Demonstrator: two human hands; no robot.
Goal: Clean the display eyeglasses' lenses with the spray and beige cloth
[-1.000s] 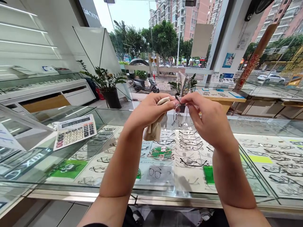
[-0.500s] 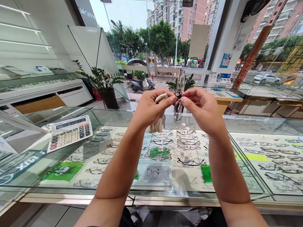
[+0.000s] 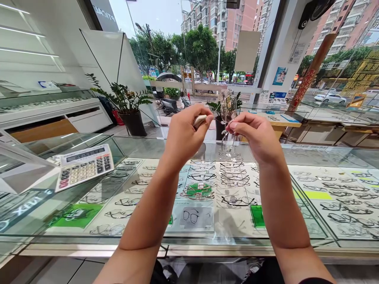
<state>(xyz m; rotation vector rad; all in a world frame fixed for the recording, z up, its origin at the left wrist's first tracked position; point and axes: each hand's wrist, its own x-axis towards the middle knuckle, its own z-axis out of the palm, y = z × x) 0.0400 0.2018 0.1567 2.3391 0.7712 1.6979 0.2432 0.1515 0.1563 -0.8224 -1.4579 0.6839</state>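
Observation:
My right hand [image 3: 258,136] pinches a pair of clear-lensed eyeglasses [image 3: 227,108] at the middle, above the far part of the glass counter. The glasses are turned on edge, one lens above the fingertips and the other below. To their left, my left hand [image 3: 186,132] is closed round a beige cloth [image 3: 199,119], of which only a small folded part shows between thumb and fingers. The left fingertips are a little apart from the glasses. Beneath both hands, rows of eyeglass frames [image 3: 203,177] lie inside the glass display case [image 3: 166,146].
A calculator [image 3: 85,165] rests on the counter at the left. Green cards [image 3: 77,215] and a picture card of glasses [image 3: 196,217] lie in the case. Beyond the counter stand a potted plant [image 3: 133,122] and a wooden table [image 3: 280,123].
My left hand has drawn back left from the glasses, and the cloth no longer hangs visibly below it. The glasses stay in my right hand, shifted slightly right.

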